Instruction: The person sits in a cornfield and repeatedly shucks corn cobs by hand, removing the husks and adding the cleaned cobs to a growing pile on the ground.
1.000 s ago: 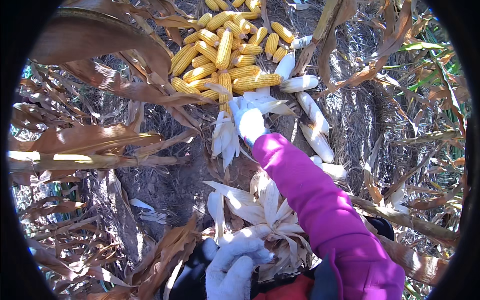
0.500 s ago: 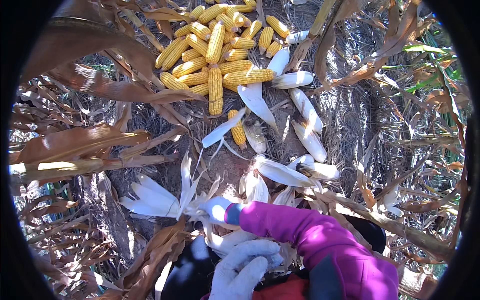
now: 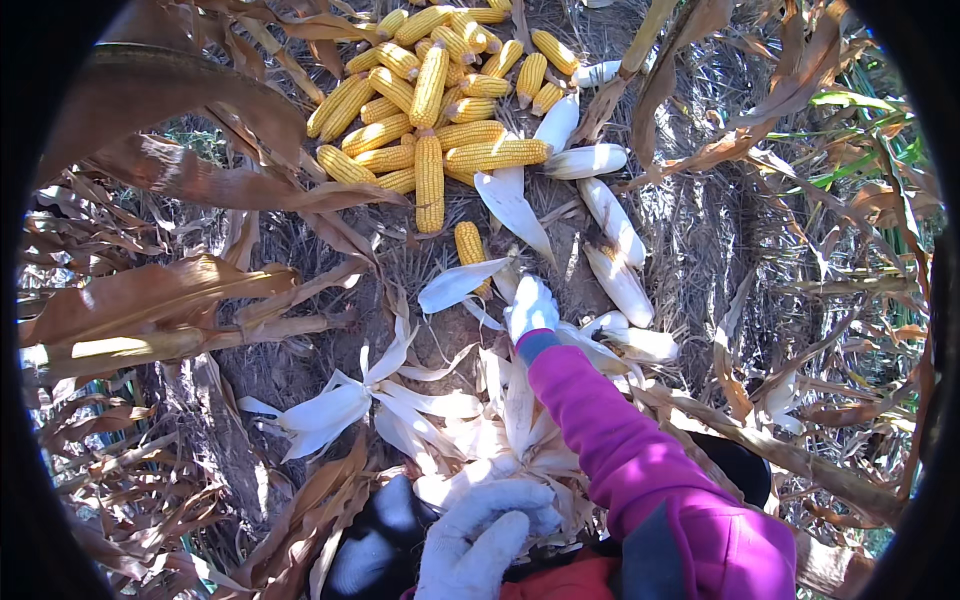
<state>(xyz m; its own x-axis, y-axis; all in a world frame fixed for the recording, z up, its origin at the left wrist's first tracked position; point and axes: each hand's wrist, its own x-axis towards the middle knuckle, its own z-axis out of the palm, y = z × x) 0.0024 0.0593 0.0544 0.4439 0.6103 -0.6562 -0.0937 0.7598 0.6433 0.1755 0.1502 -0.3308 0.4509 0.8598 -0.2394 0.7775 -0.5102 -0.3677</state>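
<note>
My right hand (image 3: 530, 306), in a white glove, reaches over an ear of corn still in its pale husk (image 3: 585, 345), partly covered by my sleeve. Its fingertips are too washed out by the sun to show whether they grip. Close by lie a bare yellow cob (image 3: 470, 248) and a loose pale husk leaf (image 3: 460, 285). Low in the picture, my gloved left hand (image 3: 480, 540) is loosely curled, thumb apart from the fingers, with nothing seen in it. Stripped husks (image 3: 330, 412) are spread in front of my knees.
A heap of bare yellow cobs (image 3: 400, 110) lies at the far side. Several ears in husk (image 3: 613, 222) run down its right. Dry corn stalks (image 3: 130, 348) and brown leaves (image 3: 190, 90) reach in from the left; another stalk (image 3: 790, 450) slants across the lower right.
My right hand has left the husks at the left and moved right and away from me, over the unhusked ears. Those husks now lie spread out. My left hand has barely moved.
</note>
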